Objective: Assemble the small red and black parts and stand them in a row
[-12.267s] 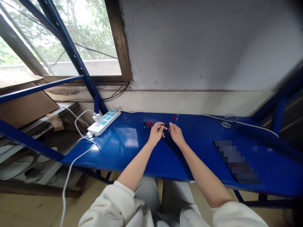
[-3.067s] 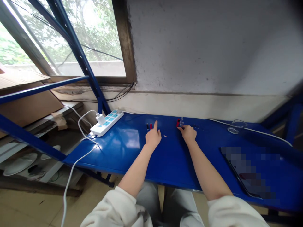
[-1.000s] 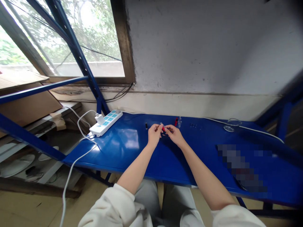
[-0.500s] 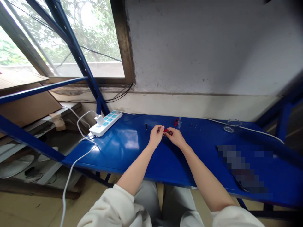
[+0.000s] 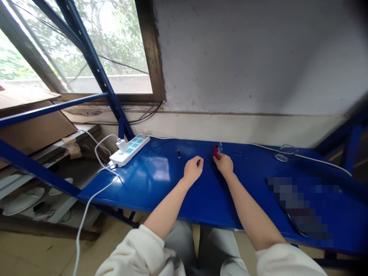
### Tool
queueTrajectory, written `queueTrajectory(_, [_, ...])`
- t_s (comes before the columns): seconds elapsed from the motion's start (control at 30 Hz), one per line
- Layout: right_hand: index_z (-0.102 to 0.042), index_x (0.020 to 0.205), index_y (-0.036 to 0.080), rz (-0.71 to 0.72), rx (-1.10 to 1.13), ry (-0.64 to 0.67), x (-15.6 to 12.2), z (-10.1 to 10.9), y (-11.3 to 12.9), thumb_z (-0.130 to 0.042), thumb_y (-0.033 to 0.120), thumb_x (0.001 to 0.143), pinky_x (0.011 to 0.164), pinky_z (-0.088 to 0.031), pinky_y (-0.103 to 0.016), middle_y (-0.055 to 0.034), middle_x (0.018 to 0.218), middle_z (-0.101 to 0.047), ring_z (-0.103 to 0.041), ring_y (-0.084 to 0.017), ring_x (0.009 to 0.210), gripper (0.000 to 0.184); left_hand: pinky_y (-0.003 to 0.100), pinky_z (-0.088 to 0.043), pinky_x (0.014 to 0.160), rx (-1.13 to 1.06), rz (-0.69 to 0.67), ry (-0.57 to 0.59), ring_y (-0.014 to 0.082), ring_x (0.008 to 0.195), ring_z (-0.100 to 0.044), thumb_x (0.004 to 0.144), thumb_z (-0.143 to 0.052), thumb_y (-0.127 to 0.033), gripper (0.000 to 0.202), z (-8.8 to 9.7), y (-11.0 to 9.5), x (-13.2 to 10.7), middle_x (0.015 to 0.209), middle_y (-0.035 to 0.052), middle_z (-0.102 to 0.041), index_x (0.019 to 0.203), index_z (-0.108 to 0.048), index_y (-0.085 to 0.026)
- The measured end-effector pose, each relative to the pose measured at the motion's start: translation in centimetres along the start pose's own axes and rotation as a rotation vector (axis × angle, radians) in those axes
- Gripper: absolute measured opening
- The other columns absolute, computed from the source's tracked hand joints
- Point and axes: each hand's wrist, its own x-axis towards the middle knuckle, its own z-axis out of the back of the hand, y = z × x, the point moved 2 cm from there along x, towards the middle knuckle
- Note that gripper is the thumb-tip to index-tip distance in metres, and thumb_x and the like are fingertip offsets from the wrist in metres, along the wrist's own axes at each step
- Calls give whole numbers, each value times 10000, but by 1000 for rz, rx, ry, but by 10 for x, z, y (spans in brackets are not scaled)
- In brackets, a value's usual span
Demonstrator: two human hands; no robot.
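My right hand (image 5: pixel 224 164) is closed, its fingertips on a small red piece (image 5: pixel 215 152) near the back of the blue table. The red seems to run on into another red piece behind it, and where one ends I cannot tell. Small clear pieces (image 5: pixel 220 147) stand just beyond those fingers. My left hand (image 5: pixel 193 168) is closed in a pinch above the table, apart from the right. Something dark and tiny shows at its fingers, too small to name. Left of that hand stands a small black cylinder with a pale lower end (image 5: pixel 178 154).
Tiny clear bits (image 5: pixel 237 153) lie right of the red pieces. A white power strip (image 5: pixel 130 150) with a plugged-in adapter sits at the left end of the blue table (image 5: pixel 138 191). Clear round items (image 5: pixel 281 157) and a blurred-out dark flat item (image 5: pixel 296 211) lie to the right.
My hands have come apart. The right moved right and back to the standing red piece, bringing red with it; the left stayed near its place, a little lower.
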Motion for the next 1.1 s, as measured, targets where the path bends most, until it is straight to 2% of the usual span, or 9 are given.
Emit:
queueTrajectory(0.67, [-604, 723, 197, 20, -111, -9, 0, 3, 2, -490, 395, 784, 532, -349, -266, -67, 716, -639, -594, -199, 672, 236, 215, -338, 535, 50, -15, 35, 113, 530, -489, 803, -435, -292, 195, -1, -1, -1, 630, 4, -577, 729, -589, -197])
queueTrajectory(0.93, [-639, 826, 173, -77, -39, 54, 4, 9, -10, -523, 310, 769, 550, -370, -268, -91, 764, -652, -604, -215, 734, 189, 211, -343, 532, 105, -12, 68, 105, 535, -493, 819, -411, -300, 215, -1, -2, -1, 647, 0, -583, 750, -585, -194])
queueTrajectory(1.1, [-664, 773, 175, -119, -46, 70, 5, 11, -11, -537, 383, 760, 544, -375, -258, -81, 738, -655, -607, -214, 730, 244, 205, -355, 539, 133, -11, 86, 100, 542, -504, 824, -407, -287, 222, -1, -4, -1, 656, 3, -589, 769, -594, -181])
